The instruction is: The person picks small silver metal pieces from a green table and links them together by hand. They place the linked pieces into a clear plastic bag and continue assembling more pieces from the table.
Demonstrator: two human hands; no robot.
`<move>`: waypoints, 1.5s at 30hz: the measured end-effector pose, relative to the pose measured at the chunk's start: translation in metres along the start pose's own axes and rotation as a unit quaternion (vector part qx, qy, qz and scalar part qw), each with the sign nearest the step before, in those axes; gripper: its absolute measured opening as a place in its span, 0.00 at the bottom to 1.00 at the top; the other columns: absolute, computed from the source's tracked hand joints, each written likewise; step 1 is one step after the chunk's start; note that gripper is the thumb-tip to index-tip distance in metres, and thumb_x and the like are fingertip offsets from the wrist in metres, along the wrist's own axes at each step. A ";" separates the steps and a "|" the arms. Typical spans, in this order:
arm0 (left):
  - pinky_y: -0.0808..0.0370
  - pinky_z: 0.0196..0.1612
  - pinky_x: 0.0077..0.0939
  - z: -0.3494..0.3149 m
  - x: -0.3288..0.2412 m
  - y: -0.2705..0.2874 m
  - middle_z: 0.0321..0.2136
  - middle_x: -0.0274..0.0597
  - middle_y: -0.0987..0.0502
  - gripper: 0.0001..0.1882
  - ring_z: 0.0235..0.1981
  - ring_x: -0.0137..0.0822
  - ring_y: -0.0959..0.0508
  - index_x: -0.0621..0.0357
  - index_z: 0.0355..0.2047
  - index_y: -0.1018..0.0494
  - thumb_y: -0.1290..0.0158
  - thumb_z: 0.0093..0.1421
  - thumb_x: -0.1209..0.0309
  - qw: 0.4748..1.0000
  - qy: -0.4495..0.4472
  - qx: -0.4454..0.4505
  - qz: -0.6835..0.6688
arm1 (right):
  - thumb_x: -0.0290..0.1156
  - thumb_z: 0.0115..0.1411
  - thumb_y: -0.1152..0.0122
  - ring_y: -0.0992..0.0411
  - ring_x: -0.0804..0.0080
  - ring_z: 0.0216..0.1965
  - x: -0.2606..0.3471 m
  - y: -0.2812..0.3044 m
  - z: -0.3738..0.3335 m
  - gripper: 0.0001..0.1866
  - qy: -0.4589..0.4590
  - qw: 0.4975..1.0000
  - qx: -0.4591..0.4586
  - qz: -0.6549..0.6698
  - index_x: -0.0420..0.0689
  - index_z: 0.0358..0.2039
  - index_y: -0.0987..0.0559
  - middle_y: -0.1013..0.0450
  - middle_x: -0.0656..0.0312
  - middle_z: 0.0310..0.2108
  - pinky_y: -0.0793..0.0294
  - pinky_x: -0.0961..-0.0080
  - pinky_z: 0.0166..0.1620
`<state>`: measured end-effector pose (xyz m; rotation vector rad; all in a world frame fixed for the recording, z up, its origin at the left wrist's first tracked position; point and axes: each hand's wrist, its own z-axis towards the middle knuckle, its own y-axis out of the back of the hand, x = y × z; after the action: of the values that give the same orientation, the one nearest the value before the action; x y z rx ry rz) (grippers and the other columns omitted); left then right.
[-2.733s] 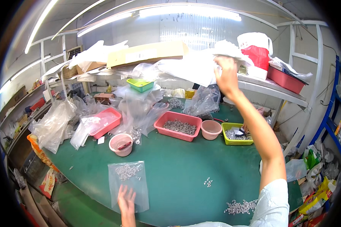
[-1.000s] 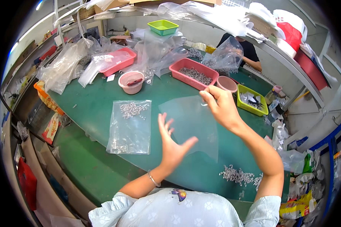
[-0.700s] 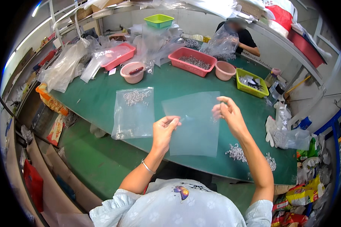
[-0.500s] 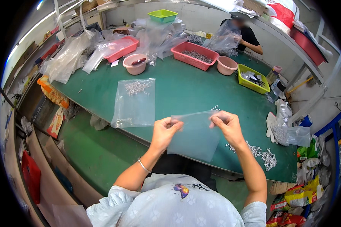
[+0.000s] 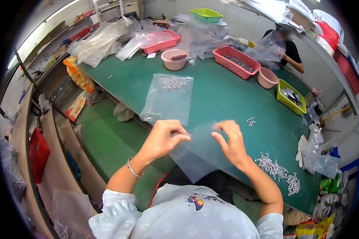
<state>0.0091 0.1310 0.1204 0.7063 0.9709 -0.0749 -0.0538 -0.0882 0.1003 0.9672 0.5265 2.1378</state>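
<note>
My left hand (image 5: 163,137) pinches the upper edge of a clear plastic bag (image 5: 197,153), which hangs at the table's near edge. At the bag's other upper side is my right hand (image 5: 232,144), its thumb apart from its fingers; the fingertips are smeared by motion. Beyond my hands, another clear plastic bag (image 5: 167,101) lies flat, with a pile of small shiny metal pieces (image 5: 173,83) showing at its far end. Loose metal pieces (image 5: 272,165) lie on the green table to the right of my right hand, with a smaller cluster (image 5: 250,121) farther off.
At the back stand a pink bowl (image 5: 174,63), a pink tray of metal parts (image 5: 236,66), another pink bowl (image 5: 267,78) and a yellow-green basket (image 5: 290,101). Plastic bags (image 5: 107,42) heap up at the far left. A co-worker (image 5: 291,53) sits across. White gloves (image 5: 302,151) lie at right.
The whole view has shifted, so the table things appear farther right. My right thumb and fingers have parted from their pinch on the bag. The held bag now slants lower.
</note>
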 end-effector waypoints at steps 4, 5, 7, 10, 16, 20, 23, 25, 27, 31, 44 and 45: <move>0.39 0.19 0.21 -0.011 0.000 0.019 0.13 0.36 0.31 0.09 0.15 0.27 0.35 0.62 0.16 0.27 0.35 0.40 0.75 0.972 -0.051 -0.195 0.125 | 0.31 0.51 0.38 0.33 0.62 0.32 0.016 -0.014 0.005 0.15 -0.069 0.995 -0.018 0.066 0.39 0.36 0.29 0.32 0.55 0.31 0.35 0.70 0.38; 0.40 0.17 0.20 -0.014 -0.002 0.020 0.13 0.36 0.32 0.10 0.14 0.27 0.36 0.61 0.15 0.27 0.34 0.39 0.75 0.957 -0.078 -0.235 0.150 | 0.32 0.51 0.38 0.33 0.63 0.32 0.024 -0.018 0.005 0.15 -0.101 0.986 0.020 0.129 0.39 0.36 0.29 0.32 0.56 0.30 0.35 0.70 0.38; 0.42 0.16 0.21 -0.014 -0.007 0.012 0.11 0.35 0.35 0.14 0.13 0.29 0.37 0.59 0.14 0.30 0.33 0.36 0.74 0.944 -0.160 -0.237 0.163 | 0.34 0.55 0.40 0.31 0.68 0.31 0.045 -0.025 0.018 0.12 -0.109 0.957 0.086 0.256 0.38 0.33 0.28 0.31 0.56 0.29 0.32 0.73 0.36; 0.45 0.16 0.23 -0.011 -0.003 -0.002 0.11 0.33 0.41 0.19 0.13 0.28 0.38 0.59 0.11 0.36 0.32 0.35 0.72 0.950 -0.178 -0.200 0.162 | 0.29 0.56 0.43 0.32 0.67 0.29 0.047 -0.042 0.032 0.08 -0.111 0.950 0.102 0.272 0.37 0.30 0.27 0.30 0.56 0.27 0.34 0.73 0.34; 0.43 0.20 0.18 -0.036 0.025 0.017 0.13 0.33 0.38 0.15 0.16 0.23 0.40 0.62 0.13 0.35 0.36 0.42 0.77 0.954 0.091 -0.284 0.030 | 0.20 0.49 0.41 0.33 0.61 0.27 0.026 -0.076 0.040 0.04 0.077 0.983 0.101 0.131 0.38 0.25 0.27 0.31 0.58 0.24 0.36 0.71 0.33; 0.42 0.21 0.17 -0.058 0.046 0.040 0.15 0.33 0.37 0.11 0.17 0.22 0.40 0.62 0.17 0.35 0.41 0.47 0.81 0.877 0.129 -0.447 0.124 | 0.21 0.48 0.40 0.32 0.61 0.31 0.008 -0.104 0.035 0.06 0.151 0.960 0.175 0.159 0.40 0.29 0.27 0.30 0.58 0.29 0.35 0.70 0.35; 0.42 0.22 0.16 -0.082 0.053 0.061 0.17 0.29 0.38 0.10 0.18 0.21 0.41 0.62 0.20 0.35 0.43 0.50 0.82 0.811 0.152 -0.533 0.187 | 0.23 0.48 0.39 0.32 0.60 0.37 -0.012 -0.123 0.041 0.11 0.189 0.948 0.195 0.164 0.41 0.34 0.26 0.30 0.58 0.34 0.34 0.69 0.39; 0.42 0.22 0.16 -0.090 0.049 0.073 0.17 0.29 0.38 0.09 0.18 0.20 0.41 0.61 0.21 0.34 0.44 0.51 0.82 0.785 0.144 -0.571 0.193 | 0.28 0.47 0.37 0.36 0.54 0.47 -0.035 -0.127 0.053 0.25 0.129 0.969 0.203 0.054 0.40 0.47 0.31 0.33 0.52 0.43 0.38 0.61 0.48; 0.42 0.22 0.16 -0.095 0.052 0.078 0.17 0.30 0.38 0.08 0.18 0.20 0.41 0.63 0.21 0.33 0.45 0.50 0.83 0.778 0.153 -0.575 0.204 | 0.27 0.46 0.38 0.37 0.51 0.48 -0.044 -0.138 0.066 0.27 0.101 0.981 0.165 0.014 0.38 0.48 0.33 0.35 0.49 0.45 0.40 0.59 0.50; 0.42 0.21 0.18 -0.094 0.077 0.073 0.16 0.33 0.39 0.07 0.17 0.23 0.42 0.64 0.23 0.32 0.45 0.49 0.85 0.780 0.174 -0.563 0.211 | 0.21 0.47 0.43 0.34 0.49 0.44 -0.043 -0.178 0.060 0.23 0.171 0.975 0.140 0.029 0.37 0.47 0.33 0.33 0.47 0.41 0.33 0.61 0.44; 0.42 0.20 0.20 -0.073 0.108 0.060 0.16 0.34 0.40 0.07 0.16 0.24 0.41 0.64 0.30 0.28 0.46 0.50 0.84 0.820 0.185 -0.511 0.180 | 0.15 0.46 0.50 0.34 0.51 0.46 -0.092 -0.185 0.082 0.33 0.136 0.974 0.112 -0.146 0.40 0.56 0.40 0.34 0.48 0.45 0.35 0.60 0.48; 0.42 0.20 0.19 -0.068 0.107 0.059 0.15 0.33 0.40 0.08 0.16 0.24 0.41 0.64 0.32 0.28 0.46 0.50 0.84 0.820 0.196 -0.511 0.168 | 0.14 0.47 0.51 0.32 0.53 0.41 -0.099 -0.179 0.087 0.32 0.101 0.981 0.107 -0.124 0.40 0.56 0.39 0.33 0.49 0.41 0.33 0.62 0.44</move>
<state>0.0428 0.2424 0.0430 -0.1416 1.0834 0.8873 0.1377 -0.0385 -0.0005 0.7541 0.9421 1.9911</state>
